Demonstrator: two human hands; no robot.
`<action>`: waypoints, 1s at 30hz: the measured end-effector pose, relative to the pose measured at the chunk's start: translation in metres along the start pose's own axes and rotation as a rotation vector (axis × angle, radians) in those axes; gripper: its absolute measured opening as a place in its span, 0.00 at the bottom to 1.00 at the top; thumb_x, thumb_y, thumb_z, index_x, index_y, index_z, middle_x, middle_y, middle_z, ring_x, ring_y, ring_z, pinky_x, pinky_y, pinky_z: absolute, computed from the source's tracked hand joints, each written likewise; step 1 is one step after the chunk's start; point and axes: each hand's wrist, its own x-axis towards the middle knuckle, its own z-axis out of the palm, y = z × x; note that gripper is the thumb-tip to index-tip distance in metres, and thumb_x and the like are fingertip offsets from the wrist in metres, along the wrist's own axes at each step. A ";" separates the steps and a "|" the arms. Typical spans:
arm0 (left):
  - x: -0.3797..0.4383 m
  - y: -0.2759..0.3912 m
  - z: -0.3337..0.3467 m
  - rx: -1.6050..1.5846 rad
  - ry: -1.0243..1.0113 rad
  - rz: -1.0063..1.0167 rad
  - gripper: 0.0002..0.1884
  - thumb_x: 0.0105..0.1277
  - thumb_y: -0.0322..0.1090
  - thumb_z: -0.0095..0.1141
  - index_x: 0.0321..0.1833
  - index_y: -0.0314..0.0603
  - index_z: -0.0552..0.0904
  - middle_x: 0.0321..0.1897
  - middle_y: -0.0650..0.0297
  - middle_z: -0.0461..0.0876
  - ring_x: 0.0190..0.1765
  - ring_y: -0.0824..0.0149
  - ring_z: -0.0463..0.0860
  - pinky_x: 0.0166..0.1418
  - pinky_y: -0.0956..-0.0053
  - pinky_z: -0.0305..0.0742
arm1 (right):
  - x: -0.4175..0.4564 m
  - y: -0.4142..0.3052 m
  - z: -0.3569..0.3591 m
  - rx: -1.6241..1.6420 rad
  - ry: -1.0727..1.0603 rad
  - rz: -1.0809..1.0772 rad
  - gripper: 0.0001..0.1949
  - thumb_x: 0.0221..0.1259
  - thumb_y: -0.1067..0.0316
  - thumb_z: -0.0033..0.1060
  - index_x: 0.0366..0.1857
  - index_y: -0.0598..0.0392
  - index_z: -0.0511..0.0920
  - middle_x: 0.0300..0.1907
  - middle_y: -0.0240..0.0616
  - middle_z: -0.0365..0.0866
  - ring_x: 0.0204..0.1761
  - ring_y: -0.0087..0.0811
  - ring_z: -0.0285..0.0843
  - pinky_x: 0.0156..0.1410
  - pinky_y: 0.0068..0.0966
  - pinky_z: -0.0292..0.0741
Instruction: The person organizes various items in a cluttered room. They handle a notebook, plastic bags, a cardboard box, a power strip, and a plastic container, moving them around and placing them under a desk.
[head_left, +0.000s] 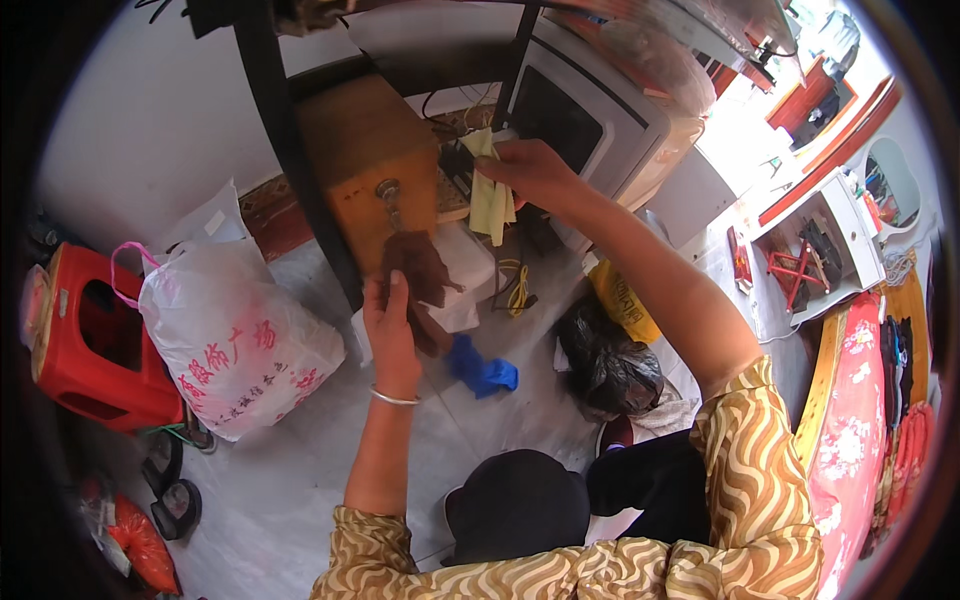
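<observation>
In front of the wooden cabinet (375, 150), my left hand (391, 330) grips a brown cloth (416, 266) that hangs past the fingers. My right hand (525, 172) pinches a pale yellow cloth (491, 199), which drapes downward near a dark object behind it. Below the brown cloth is a white box or packet (457, 277), partly covered. A crumpled blue cloth or bag (480, 367) lies on the grey floor. The cabinet bears a metal knob (388, 190) on its front.
A white plastic bag (240, 337) with printed writing leans by a red plastic stool (105, 337) at left. Black slippers (176, 506) lie nearer. At right are a black plastic bag (607, 360), a yellow bag (626, 300) and a grey appliance (585, 120). A dark frame post (277, 127) stands beside the cabinet.
</observation>
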 end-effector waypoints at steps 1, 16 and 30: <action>-0.003 0.002 0.002 -0.005 0.000 -0.039 0.12 0.78 0.43 0.58 0.53 0.43 0.79 0.43 0.70 0.81 0.44 0.76 0.77 0.49 0.77 0.74 | 0.001 0.002 0.001 -0.024 -0.016 0.014 0.17 0.71 0.53 0.63 0.44 0.60 0.84 0.37 0.34 0.86 0.39 0.25 0.84 0.43 0.24 0.80; -0.023 0.008 -0.013 -0.319 -0.111 -0.256 0.25 0.80 0.51 0.49 0.71 0.44 0.73 0.60 0.59 0.82 0.56 0.61 0.84 0.60 0.61 0.82 | -0.012 0.041 0.044 0.534 -0.610 0.079 0.16 0.64 0.75 0.65 0.56 0.58 0.79 0.48 0.36 0.86 0.49 0.27 0.86 0.57 0.25 0.81; -0.040 -0.008 -0.001 0.295 0.077 -0.173 0.22 0.70 0.32 0.65 0.65 0.43 0.75 0.51 0.66 0.82 0.48 0.74 0.80 0.49 0.77 0.77 | -0.011 0.056 0.086 0.167 -0.657 -0.203 0.12 0.60 0.65 0.69 0.42 0.61 0.80 0.30 0.35 0.83 0.24 0.22 0.79 0.26 0.22 0.75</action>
